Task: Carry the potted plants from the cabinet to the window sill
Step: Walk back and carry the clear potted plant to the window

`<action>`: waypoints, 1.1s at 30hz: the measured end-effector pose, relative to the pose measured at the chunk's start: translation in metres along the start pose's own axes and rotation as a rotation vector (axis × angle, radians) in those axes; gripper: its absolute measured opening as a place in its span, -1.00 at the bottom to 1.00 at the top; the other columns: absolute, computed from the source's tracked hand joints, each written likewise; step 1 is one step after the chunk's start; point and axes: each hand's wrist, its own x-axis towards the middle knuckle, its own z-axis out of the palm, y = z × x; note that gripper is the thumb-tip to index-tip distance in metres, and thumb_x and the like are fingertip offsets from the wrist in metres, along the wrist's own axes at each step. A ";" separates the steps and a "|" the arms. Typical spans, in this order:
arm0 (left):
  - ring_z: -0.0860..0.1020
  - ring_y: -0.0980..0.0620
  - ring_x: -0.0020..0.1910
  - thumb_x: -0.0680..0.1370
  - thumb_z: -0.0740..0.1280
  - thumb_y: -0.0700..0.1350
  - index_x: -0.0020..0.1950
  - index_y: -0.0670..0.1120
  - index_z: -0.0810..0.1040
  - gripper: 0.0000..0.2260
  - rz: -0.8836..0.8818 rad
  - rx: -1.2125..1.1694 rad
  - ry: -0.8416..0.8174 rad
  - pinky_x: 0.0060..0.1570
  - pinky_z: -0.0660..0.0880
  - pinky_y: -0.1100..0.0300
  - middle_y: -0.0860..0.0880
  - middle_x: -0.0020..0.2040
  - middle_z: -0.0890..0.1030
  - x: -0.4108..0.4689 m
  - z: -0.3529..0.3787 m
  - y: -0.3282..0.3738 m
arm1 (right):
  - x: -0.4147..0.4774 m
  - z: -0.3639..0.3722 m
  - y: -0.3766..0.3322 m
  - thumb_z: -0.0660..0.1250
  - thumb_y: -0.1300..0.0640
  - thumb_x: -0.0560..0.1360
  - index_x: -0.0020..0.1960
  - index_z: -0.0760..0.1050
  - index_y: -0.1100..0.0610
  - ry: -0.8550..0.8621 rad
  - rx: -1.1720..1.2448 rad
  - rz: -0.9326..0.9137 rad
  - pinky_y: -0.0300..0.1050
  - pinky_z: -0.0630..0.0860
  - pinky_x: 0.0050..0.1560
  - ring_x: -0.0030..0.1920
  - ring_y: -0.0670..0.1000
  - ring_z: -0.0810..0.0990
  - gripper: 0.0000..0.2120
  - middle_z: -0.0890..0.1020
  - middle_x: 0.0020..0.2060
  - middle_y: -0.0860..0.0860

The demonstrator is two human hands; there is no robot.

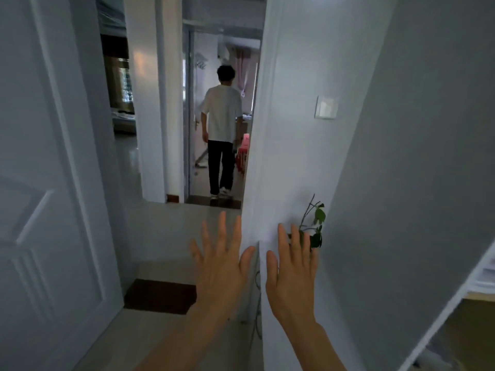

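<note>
We find no readable text, label, brand, number or sign anywhere on the walls, doors or other surfaces that we can see here.

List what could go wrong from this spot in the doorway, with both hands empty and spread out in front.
1. A second person is walking away through the narrow doorway ahead; if they stop or turn back, a collision seems possible.
2. The plant sprig sits just beyond the right hand, against the wall; the fingers could brush it and snap its thin stems.
3. The left hand is near the wall corner and could knock it.
</note>
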 end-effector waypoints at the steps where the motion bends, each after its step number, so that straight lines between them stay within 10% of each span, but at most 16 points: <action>1: -0.14 -0.24 0.55 0.55 -0.35 0.30 0.56 0.10 -0.23 -0.40 0.029 0.006 0.001 0.44 -0.16 -0.30 -0.06 0.56 -0.21 0.019 0.007 -0.010 | 0.013 0.011 -0.003 -0.28 -0.22 0.59 0.57 -0.07 -0.07 0.006 -0.018 0.020 0.11 -0.19 0.55 0.59 0.09 -0.15 -0.42 0.01 0.59 0.03; 11: -0.24 -0.16 0.55 0.51 -0.42 0.33 0.45 0.21 -0.48 -0.45 0.237 -0.133 -0.088 0.43 -0.21 -0.20 0.06 0.52 -0.38 0.174 0.088 -0.066 | 0.114 0.117 0.004 -0.32 -0.23 0.58 0.59 -0.04 -0.05 0.089 -0.185 0.226 0.13 -0.18 0.55 0.58 0.07 -0.18 -0.38 0.00 0.59 0.01; 33: -0.21 -0.10 0.56 0.50 -0.41 0.30 0.51 0.17 -0.31 -0.42 0.762 -0.422 -0.496 0.49 -0.11 -0.12 0.04 0.58 -0.26 0.397 0.311 -0.009 | 0.245 0.246 0.143 -0.16 -0.15 0.63 0.57 -0.08 -0.12 0.289 -0.398 0.871 0.11 -0.15 0.55 0.59 0.05 -0.17 -0.48 -0.01 0.60 0.02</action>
